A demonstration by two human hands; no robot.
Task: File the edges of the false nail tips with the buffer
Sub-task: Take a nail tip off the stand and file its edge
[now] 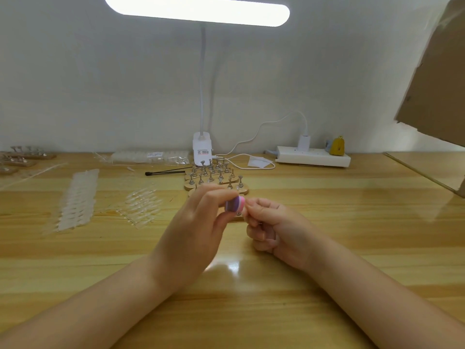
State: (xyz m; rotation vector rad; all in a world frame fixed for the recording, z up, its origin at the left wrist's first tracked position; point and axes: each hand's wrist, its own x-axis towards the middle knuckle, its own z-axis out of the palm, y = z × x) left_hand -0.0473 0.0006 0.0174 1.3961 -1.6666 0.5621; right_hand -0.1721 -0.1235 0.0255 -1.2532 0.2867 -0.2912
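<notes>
The left hand (198,222) is holding a small buffer (235,204), purple and pink, pinched between thumb and curled fingers just above the wooden worktop (352,222). The right hand (274,227) is sitting close beside it with its fingers curled in, the thumb and forefinger pressing together right at the pink edge of the buffer. They are probably pinching a nail tip there, but it is too small and clear to make out.

Just behind the hands, a group of wooden stands (216,180) with little metal pegs is standing in rows. To the left, two strips of clear false nail tips (78,200) are lying flat on the worktop, the nearer strip (143,202) sitting between the first one and the left hand. A plastic bag of more tips (151,156) is lying near the wall, and a thin black tool (166,173) is resting beside the stands.

A white desk lamp (201,147) is standing at the back, its lit bar (196,8) glowing overhead. A white power strip (313,157) with a plugged charger is lying to the right, a small yellow object (337,146) sitting on it. A cardboard box (435,79) is filling the upper right corner.
</notes>
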